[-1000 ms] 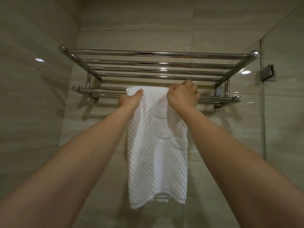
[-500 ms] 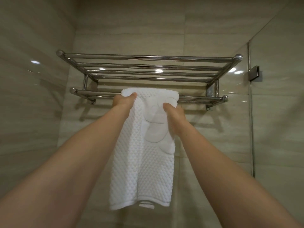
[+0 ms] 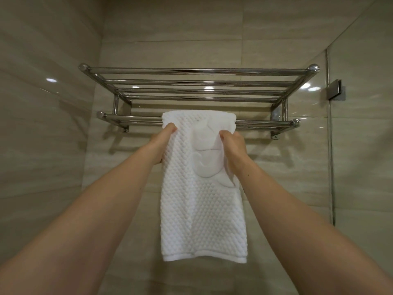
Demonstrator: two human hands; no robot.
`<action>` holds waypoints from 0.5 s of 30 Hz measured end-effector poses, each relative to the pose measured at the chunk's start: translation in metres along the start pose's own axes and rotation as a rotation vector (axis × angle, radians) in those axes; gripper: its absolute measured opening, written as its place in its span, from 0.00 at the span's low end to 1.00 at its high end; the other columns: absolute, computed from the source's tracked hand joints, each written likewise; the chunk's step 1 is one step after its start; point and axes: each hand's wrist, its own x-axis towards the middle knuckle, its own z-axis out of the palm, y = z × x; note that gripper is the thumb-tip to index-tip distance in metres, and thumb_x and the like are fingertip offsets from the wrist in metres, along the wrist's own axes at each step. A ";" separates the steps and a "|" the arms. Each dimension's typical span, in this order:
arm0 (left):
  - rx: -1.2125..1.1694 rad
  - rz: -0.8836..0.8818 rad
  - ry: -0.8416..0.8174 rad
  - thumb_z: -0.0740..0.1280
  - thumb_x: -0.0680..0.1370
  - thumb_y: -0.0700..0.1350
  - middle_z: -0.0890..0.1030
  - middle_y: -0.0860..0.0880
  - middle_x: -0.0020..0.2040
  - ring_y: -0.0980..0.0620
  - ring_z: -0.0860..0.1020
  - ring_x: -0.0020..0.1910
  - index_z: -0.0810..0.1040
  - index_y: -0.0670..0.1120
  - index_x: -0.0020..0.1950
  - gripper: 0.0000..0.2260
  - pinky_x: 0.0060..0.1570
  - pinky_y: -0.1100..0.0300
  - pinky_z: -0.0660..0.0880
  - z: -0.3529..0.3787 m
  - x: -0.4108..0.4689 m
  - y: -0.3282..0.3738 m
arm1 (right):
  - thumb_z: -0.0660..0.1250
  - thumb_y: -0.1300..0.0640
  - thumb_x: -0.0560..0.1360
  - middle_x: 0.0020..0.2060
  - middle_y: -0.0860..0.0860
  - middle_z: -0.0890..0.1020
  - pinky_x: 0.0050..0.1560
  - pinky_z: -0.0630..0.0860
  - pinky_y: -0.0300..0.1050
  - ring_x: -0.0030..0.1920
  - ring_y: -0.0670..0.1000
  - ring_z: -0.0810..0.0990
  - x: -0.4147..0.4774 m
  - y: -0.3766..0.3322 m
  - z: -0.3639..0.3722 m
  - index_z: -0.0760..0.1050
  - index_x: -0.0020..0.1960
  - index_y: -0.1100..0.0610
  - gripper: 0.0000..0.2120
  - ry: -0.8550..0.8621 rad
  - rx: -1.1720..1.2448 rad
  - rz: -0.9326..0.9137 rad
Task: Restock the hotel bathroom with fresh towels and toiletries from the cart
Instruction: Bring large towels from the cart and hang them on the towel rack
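A white waffle-weave towel point(image 3: 202, 209) hangs over the lower front rail point(image 3: 131, 119) of a chrome towel rack point(image 3: 197, 71) fixed to a beige tiled wall point(image 3: 170, 28). It sits about midway along that rail, its folded top draped over the bar and its length falling straight down below the rack to a hemmed bottom edge. A smooth embossed patch shows in the weave on the upper part of the towel, just under the rail. Both hands are raised to the towel directly beneath the rail. The left hand point(image 3: 163, 143) grips the towel's left edge, with the thumb lying on the front of the cloth and the fingers curled behind it. The right hand point(image 3: 232, 145) grips the right edge at about the same height, thumb on the front and the cloth bunched slightly in its hold. The rack's upper shelf of parallel bars above the towel carries nothing. To the right of the rack stands a glass panel point(image 3: 361, 167), held to the wall by a metal clamp point(image 3: 336, 90) level with the upper shelf.
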 end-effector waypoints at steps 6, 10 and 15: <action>-0.032 0.221 0.124 0.66 0.77 0.50 0.80 0.47 0.49 0.47 0.79 0.46 0.74 0.45 0.57 0.13 0.43 0.57 0.75 -0.002 -0.001 0.026 | 0.61 0.61 0.79 0.47 0.52 0.83 0.47 0.78 0.46 0.47 0.53 0.81 0.016 -0.019 0.010 0.78 0.54 0.57 0.08 0.010 0.014 -0.075; -0.096 0.319 0.157 0.65 0.79 0.48 0.81 0.47 0.53 0.47 0.80 0.49 0.75 0.46 0.59 0.11 0.50 0.54 0.76 -0.008 0.016 0.041 | 0.61 0.61 0.80 0.45 0.51 0.83 0.44 0.79 0.44 0.44 0.51 0.82 0.025 -0.025 0.011 0.78 0.52 0.55 0.07 -0.046 -0.042 -0.102; -0.088 0.367 0.236 0.64 0.80 0.47 0.78 0.47 0.53 0.46 0.77 0.51 0.74 0.44 0.63 0.13 0.51 0.55 0.74 -0.023 0.038 0.046 | 0.62 0.63 0.78 0.42 0.52 0.82 0.36 0.78 0.40 0.40 0.51 0.81 0.039 -0.030 0.033 0.77 0.45 0.56 0.07 -0.074 -0.138 -0.176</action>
